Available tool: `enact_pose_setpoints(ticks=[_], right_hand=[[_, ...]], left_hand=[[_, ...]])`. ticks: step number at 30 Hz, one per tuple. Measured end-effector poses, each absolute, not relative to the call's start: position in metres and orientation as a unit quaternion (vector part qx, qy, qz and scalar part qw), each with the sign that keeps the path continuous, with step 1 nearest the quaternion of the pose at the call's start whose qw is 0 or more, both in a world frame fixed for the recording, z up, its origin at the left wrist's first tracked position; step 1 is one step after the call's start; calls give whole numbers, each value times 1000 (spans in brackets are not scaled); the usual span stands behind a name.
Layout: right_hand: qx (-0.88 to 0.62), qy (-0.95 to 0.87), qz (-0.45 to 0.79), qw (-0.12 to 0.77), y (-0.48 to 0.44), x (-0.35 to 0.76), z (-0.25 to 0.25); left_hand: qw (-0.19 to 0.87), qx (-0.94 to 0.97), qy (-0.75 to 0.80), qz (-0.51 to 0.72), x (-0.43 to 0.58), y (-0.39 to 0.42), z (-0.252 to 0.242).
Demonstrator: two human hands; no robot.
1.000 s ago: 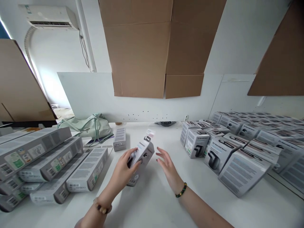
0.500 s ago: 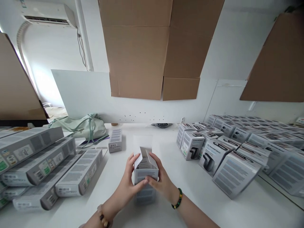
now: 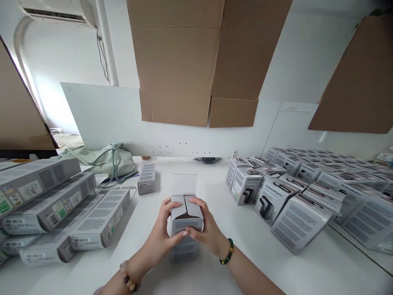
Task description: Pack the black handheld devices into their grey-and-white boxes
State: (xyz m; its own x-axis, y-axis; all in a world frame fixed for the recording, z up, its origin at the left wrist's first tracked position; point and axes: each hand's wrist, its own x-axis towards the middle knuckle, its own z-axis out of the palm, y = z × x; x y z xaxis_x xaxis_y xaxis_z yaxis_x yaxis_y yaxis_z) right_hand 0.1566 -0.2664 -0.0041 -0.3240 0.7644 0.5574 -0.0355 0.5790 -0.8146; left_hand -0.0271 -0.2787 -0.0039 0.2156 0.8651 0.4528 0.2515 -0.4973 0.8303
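A small grey-white printed carton [image 3: 186,224] stands upright in front of me, between my two hands. Its two side flaps are folded inward over the opening, with a dark gap at the near edge, and the large lid flap [image 3: 184,184] sticks up at the back. My left hand [image 3: 166,223] is wrapped around the left side, fingers on the left flap and thumb across the front. On the right side, my right hand [image 3: 205,225] grips likewise, fingertips on the right flap, its thumb meeting the left thumb at the front.
Flat long cartons [image 3: 101,219] lie stacked at the left. One more carton [image 3: 146,178] lies farther back near a pale green bag [image 3: 113,159]. Rows of upright SilverCrest boxes [image 3: 273,200] fill the right. Cardboard sheets [image 3: 178,73] hang on the wall behind the white table [image 3: 227,229].
The carton's two side flaps, raised before, are now pressed down over the opening by my fingers. The view has shifted slightly.
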Motion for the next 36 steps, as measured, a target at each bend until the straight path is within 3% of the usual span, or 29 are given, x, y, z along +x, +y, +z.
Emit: enact_pose_setpoints(ticks=[16, 25, 30, 36], right_hand=[[-253, -712, 397, 520, -268, 157, -2], [-268, -682, 433, 524, -292, 156, 28], [-256, -679, 416, 548, -300, 157, 35], [-279, -584, 498, 578, -295, 154, 22]], left_hand=[[309, 722, 394, 478, -26, -281, 0], [181, 800, 347, 455, -31, -293, 16], [185, 814, 352, 423, -33, -295, 23], [230, 744, 307, 547, -26, -290, 12]])
